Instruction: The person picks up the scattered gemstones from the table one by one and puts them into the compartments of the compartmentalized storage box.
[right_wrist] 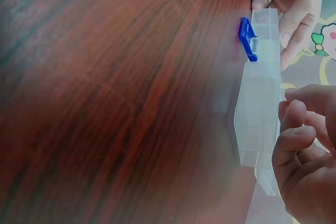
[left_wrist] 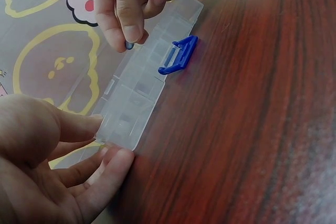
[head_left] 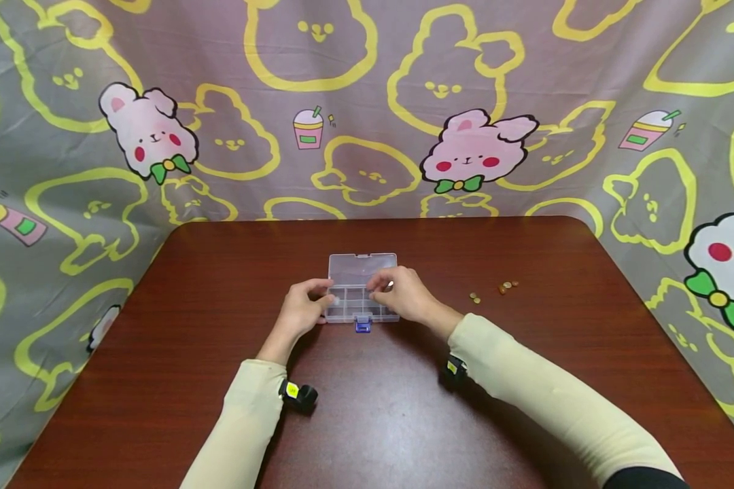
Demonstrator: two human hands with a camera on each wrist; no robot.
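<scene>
A clear plastic compartment box point(head_left: 355, 312) lies on the table with its lid point(head_left: 362, 269) raised at the back and a blue latch point(head_left: 363, 324) hanging at its front. My left hand point(head_left: 302, 307) grips the box's left end between thumb and fingers. Over the middle compartments, my right hand point(head_left: 406, 295) pinches a small, dark bluish, rounded piece point(left_wrist: 129, 45), mostly covered by the fingertips. A small pale piece point(left_wrist: 124, 124) shows through the wall of the left end compartment.
Right of the box on the brown table point(head_left: 367, 394) lie two small greenish pieces point(head_left: 475, 299) and, farther right, several small amber pieces point(head_left: 506, 286). A patterned curtain point(head_left: 367, 170) hangs behind the table and along both sides.
</scene>
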